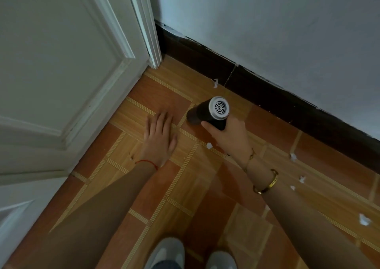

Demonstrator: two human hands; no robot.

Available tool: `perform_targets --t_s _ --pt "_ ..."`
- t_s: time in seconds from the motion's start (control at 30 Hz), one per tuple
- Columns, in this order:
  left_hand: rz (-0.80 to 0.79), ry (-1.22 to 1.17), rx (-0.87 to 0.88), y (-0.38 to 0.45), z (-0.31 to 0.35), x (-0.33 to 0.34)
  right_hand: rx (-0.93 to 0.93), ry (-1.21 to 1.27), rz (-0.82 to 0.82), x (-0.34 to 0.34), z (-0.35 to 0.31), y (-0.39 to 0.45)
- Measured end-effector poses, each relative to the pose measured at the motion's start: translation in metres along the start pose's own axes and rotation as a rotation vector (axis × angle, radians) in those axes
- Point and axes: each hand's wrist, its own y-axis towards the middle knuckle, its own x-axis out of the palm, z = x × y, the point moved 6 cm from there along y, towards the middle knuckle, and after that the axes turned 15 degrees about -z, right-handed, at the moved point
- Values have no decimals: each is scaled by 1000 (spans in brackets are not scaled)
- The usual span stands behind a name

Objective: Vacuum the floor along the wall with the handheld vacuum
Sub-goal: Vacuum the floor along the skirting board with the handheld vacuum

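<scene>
Right hand [228,135] gripped the handheld vacuum [209,113], nozzle down on the floor [185,186] near the wall [267,32]. Left hand [159,134] lay flat, fingers straight, on the floor beside it.

There is one view only, from a wide-angle camera worn on the person's head, so no second view overlaps it. It looks forward and steeply down from above a crouched or bending body: the toes of two grey shoes [191,254] sit at the bottom edge, directly beneath the lens. Both forearms run up from the lower corners into the middle of the frame, close to the camera. It faces the room corner where the white panelled door [61,67] meets the pale painted wall [277,22] with its dark skirting board [267,92]. The brown wood-pattern tiled floor [185,186] fills the lower half, with straight lines bowed near the edges.
</scene>
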Motion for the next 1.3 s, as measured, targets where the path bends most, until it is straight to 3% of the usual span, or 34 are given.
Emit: perform_targets --t_s 0.33,0.5,0.67,0.83,1.13,1.3 --pt "91 -32 5 1 -2 4 -66 -108 90 3 -4 -3" --pt "97 -25 3 1 -4 4 -28 -150 -32 12 -2 3" --pt "111 -24 2 1 -4 4 -27 -139 128 -2 -6 7" --pt "144 -47 9 0 -4 3 -43 -200 76 0 -11 12" --pt "151 -43 2 1 -4 3 62 -293 318 -33 4 28" --pt "158 -37 9 2 -4 3 -3 -253 286 -34 -2 42"
